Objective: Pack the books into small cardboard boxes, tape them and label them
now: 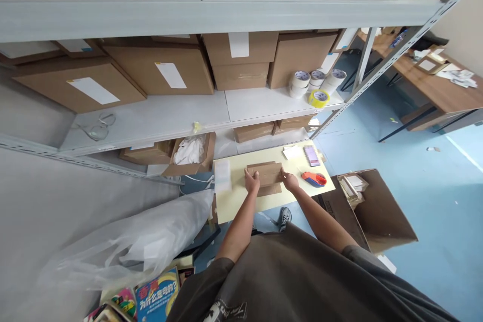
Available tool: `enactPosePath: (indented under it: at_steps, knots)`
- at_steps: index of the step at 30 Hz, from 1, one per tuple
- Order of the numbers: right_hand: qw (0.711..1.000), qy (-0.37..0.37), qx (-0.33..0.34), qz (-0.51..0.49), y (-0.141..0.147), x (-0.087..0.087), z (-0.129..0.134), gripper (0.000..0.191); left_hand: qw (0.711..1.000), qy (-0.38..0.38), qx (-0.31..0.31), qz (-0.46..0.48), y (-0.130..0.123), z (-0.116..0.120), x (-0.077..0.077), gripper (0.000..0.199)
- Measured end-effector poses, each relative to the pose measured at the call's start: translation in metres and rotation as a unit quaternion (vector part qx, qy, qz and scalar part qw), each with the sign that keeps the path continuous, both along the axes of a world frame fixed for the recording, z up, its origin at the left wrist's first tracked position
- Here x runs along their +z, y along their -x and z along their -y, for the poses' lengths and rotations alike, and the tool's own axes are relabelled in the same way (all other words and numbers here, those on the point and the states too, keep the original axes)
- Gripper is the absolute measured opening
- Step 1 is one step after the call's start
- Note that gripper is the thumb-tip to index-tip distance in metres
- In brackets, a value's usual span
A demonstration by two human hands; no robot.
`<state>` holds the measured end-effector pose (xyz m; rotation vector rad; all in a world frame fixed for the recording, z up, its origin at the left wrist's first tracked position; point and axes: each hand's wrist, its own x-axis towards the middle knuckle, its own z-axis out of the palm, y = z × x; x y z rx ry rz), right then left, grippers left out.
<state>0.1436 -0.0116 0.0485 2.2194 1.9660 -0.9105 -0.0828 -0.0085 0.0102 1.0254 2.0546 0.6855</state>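
A flat brown cardboard piece (268,174) is held level above the pale yellow table (234,206). At its left end my left hand (252,180) is closed on the edge, thumb on top. My right hand (289,179) grips the right end. Beneath it, more brown cardboard (269,190) shows on the tabletop. An orange and blue tool (314,179) lies to the right of my right hand. Behind it are a patterned packet (311,156) and a white paper (293,152). A whitish sheet (222,176) is at the table's left side.
Grey shelving (181,110) with cardboard boxes and tape rolls (319,98) rises behind the table. An open carton (385,211) stands at the right. A translucent plastic bag (151,241) and books (156,294) are at the lower left.
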Motion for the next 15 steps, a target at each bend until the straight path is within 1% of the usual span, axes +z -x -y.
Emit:
enactPosePath:
  at_steps: [4,7,9,10,13,15]
  knots:
    - [0.998,-0.022,0.009,-0.055,-0.002,-0.008,0.002,0.056,1.000,0.028,-0.012,0.006,0.006,-0.008,-0.005,0.075]
    - [0.992,-0.028,0.058,-0.109,-0.023,-0.006,0.000,0.060,0.999,0.048,-0.011,-0.014,0.010,-0.012,-0.002,0.074]
    - [0.986,-0.058,0.081,-0.133,-0.047,-0.001,-0.004,0.063,0.998,0.049,-0.013,-0.033,0.011,-0.014,0.002,0.074]
    - [0.984,-0.079,0.080,-0.138,-0.061,0.002,-0.007,0.065,0.998,0.052,-0.012,-0.043,0.012,-0.015,0.003,0.074]
    - [0.980,-0.132,0.048,-0.143,-0.113,0.008,-0.014,0.066,0.995,0.071,-0.016,-0.068,0.013,-0.017,0.006,0.075]
    - [0.977,-0.155,0.032,-0.142,-0.149,0.010,-0.019,0.067,0.992,0.073,-0.022,-0.102,0.010,-0.017,0.006,0.077]
